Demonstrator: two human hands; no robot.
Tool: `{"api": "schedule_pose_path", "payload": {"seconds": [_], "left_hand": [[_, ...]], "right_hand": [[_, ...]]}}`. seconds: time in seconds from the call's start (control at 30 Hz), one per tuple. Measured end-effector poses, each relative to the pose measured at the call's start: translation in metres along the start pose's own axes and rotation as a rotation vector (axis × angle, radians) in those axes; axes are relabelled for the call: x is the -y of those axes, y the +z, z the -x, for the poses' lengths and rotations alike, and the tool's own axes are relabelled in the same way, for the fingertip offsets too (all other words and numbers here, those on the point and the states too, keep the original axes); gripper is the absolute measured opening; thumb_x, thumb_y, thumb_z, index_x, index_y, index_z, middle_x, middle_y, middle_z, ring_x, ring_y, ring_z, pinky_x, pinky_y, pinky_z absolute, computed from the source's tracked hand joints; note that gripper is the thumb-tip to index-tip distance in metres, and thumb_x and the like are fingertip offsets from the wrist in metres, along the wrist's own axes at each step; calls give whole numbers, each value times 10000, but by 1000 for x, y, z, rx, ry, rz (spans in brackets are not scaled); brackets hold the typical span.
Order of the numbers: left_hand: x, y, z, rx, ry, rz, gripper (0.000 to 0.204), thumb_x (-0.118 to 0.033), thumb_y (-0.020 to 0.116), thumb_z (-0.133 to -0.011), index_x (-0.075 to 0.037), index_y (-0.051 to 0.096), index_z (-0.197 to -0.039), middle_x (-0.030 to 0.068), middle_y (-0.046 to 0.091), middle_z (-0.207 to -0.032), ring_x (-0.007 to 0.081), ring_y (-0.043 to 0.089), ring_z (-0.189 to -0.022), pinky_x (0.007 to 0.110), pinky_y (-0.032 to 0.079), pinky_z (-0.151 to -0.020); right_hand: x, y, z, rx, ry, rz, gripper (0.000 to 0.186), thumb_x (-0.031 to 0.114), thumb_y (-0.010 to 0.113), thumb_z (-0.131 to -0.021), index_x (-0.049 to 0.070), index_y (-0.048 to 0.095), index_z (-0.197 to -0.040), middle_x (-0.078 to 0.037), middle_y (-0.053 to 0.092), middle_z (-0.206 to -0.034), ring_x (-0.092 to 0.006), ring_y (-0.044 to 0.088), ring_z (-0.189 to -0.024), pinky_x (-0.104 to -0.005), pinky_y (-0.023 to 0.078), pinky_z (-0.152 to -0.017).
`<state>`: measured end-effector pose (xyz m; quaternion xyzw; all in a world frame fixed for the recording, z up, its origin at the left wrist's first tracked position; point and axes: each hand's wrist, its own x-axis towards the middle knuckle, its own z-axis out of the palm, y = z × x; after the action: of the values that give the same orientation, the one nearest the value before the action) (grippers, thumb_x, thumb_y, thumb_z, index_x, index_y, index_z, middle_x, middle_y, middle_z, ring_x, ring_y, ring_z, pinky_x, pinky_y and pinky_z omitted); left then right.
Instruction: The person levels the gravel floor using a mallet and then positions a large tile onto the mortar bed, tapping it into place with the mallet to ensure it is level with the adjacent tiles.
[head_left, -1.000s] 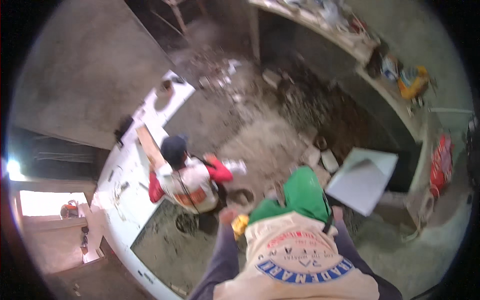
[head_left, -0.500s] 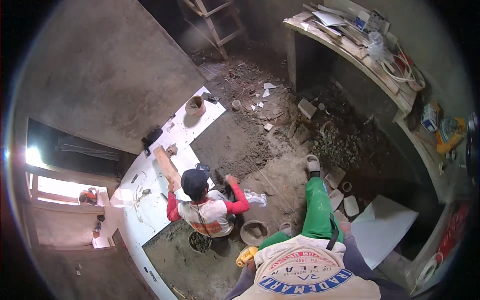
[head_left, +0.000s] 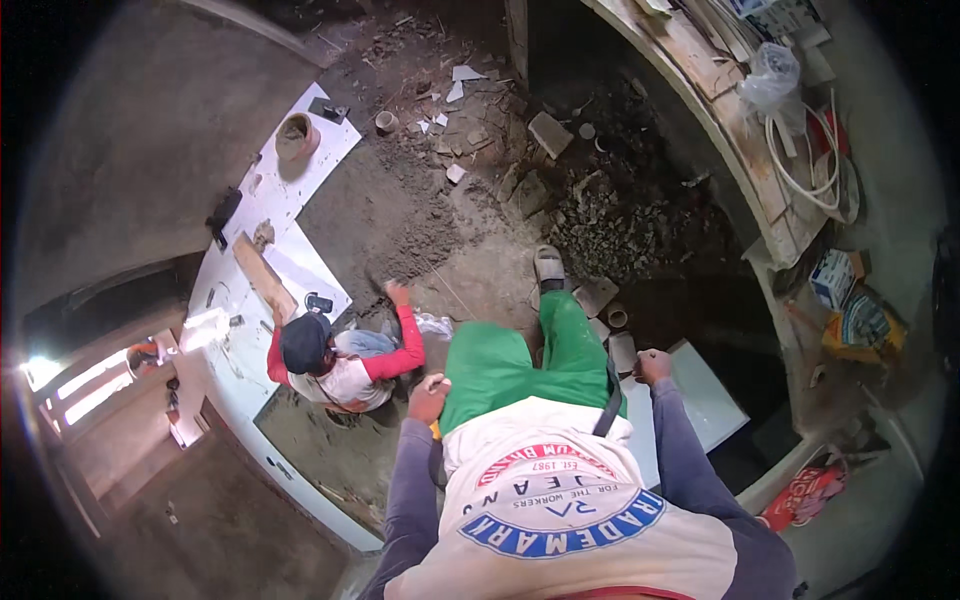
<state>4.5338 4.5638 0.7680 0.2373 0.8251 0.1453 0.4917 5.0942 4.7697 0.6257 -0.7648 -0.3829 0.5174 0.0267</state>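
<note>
My left hand (head_left: 430,397) is raised beside the thigh of my green trousers (head_left: 490,370), its fingers curled closed. A sliver of a yellow object (head_left: 435,430) shows by that wrist; most of it is hidden, and I cannot see whether the hand touches it. On the other side, my right hand (head_left: 655,367) is closed like a fist above a white sheet (head_left: 705,400); its palm is hidden. One foot in a grey sandal (head_left: 549,265) is stretched forward on the rough floor.
At left, a person in a dark cap (head_left: 306,343) crouches on wet mortar (head_left: 370,215) by a white tile strip (head_left: 215,290), which holds a bucket (head_left: 297,140) and a wooden plank (head_left: 262,275). Rubble (head_left: 610,220) lies ahead; a cluttered counter (head_left: 700,110) runs along the right.
My view has shifted right and my body is more upright. Both my hands have come up into fuller view. The yellow object is now mostly hidden. The crouching person stays low.
</note>
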Motion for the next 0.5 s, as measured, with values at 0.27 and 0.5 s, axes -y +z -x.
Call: {"api": "schedule_pose_path", "payload": {"seconds": [0.27, 0.5], "left_hand": [[-238, -115, 26, -149, 53, 591, 320, -210, 601, -1035, 45, 672, -1215, 116, 738, -1058, 171, 716, -830, 287, 572, -743], [-411, -252, 65, -729, 1233, 728, 305, -252, 624, -1039, 48, 669, -1063, 132, 705, -911, 144, 637, -726, 318, 523, -700]], "right_hand": [[388, -28, 81, 112, -354, -533, 190, 198, 688, -985, 11, 717, -970, -63, 710, -808, -119, 660, -670, -269, 537, -570], [656, -105, 290, 47, -1915, -466, 377, 300, 586, -1016, -58, 679, -1092, -147, 695, -904, -214, 631, -744, -306, 523, -707]]}}
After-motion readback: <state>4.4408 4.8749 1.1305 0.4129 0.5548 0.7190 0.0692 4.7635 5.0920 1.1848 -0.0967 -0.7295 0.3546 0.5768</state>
